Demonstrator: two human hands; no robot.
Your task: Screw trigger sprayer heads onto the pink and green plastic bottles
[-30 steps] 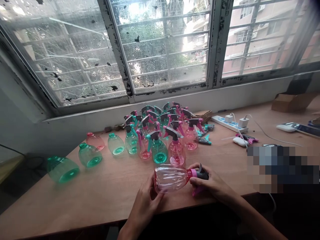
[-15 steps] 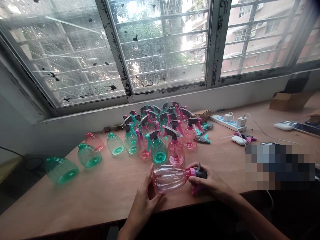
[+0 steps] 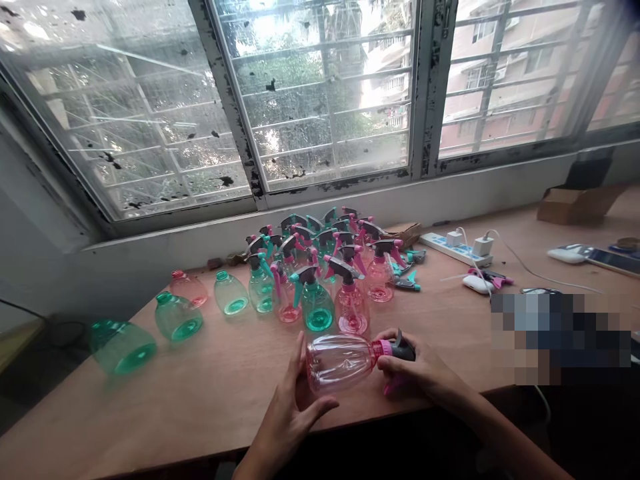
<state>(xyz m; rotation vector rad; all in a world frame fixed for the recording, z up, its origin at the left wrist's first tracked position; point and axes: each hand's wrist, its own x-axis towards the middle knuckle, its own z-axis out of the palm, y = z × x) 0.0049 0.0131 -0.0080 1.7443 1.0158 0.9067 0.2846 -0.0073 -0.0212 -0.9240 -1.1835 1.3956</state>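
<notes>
A clear pink spray bottle (image 3: 340, 362) lies on its side in front of me, base to the left and spray head to the right. My right hand (image 3: 413, 360) is closed around its black-and-pink spray head and collar. At the base, my left hand (image 3: 295, 393) is spread, its thumb apart from the bottle and its fingers by the base; whether they touch it I cannot tell. Just behind stand a green spray bottle (image 3: 318, 307) and a pink spray bottle (image 3: 353, 308), at the front of a close group of several with trigger heads on.
Headless bottles stand to the left: green (image 3: 125, 347), green (image 3: 179, 319), pale green (image 3: 231, 293), pink (image 3: 189, 288). Loose spray heads (image 3: 407, 281) lie right of the group. Farther right are a power strip (image 3: 455, 248), white cables, a phone (image 3: 613, 259) and a cardboard box (image 3: 575, 203).
My left thumb has come off the pink bottle, and that hand has opened. My right hand keeps its hold on the spray head. The view has shifted slightly.
</notes>
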